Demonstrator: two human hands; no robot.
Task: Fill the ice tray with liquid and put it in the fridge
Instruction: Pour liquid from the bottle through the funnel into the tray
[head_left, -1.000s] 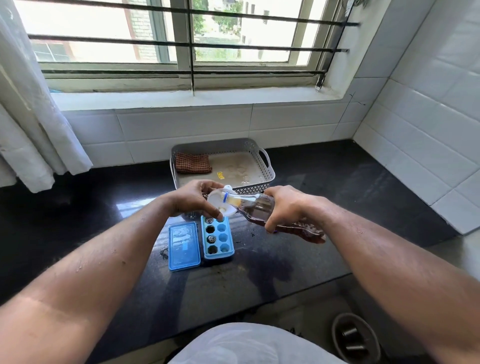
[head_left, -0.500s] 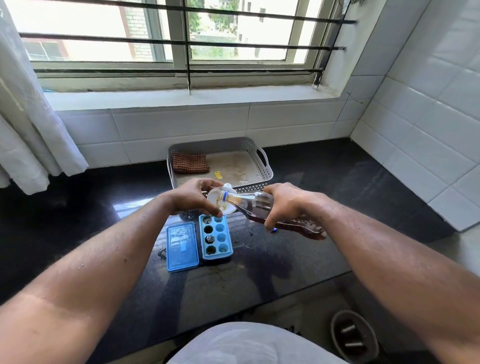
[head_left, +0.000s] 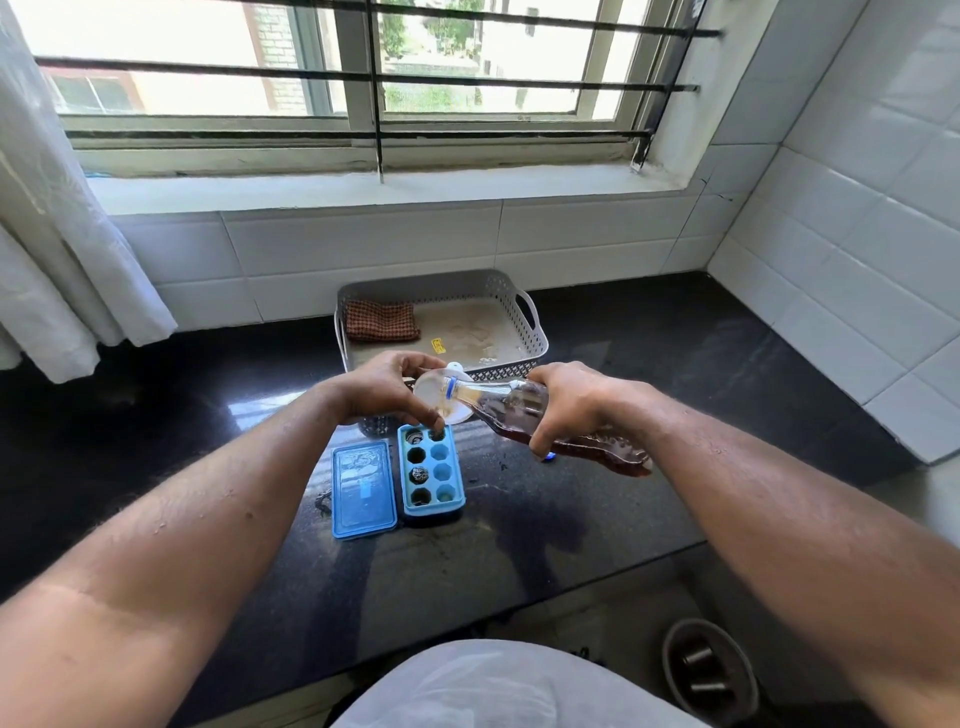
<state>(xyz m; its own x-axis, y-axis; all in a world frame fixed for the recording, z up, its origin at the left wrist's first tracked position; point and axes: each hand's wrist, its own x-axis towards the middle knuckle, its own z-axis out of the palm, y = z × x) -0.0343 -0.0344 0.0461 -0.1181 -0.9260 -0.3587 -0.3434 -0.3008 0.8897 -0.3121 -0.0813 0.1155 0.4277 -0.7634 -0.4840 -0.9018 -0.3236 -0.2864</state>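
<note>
Both bare arms reach in from the bottom corners and converge mid-frame. The left forearm (head_left: 208, 509) runs up from the lower left, wrist dipped a little, and the left hand (head_left: 387, 387) sits palm-down, fingers curled, its fingertips pinching the rim of a white funnel (head_left: 431, 391). The right forearm (head_left: 779, 509) comes in from the lower right, wrist roughly straight, and the right hand (head_left: 576, 400) wraps over a tilted bottle (head_left: 511, 410), knuckles up, fingers curled round its body. The two hands sit close and nearly level, a small gap between them, not touching.
</note>
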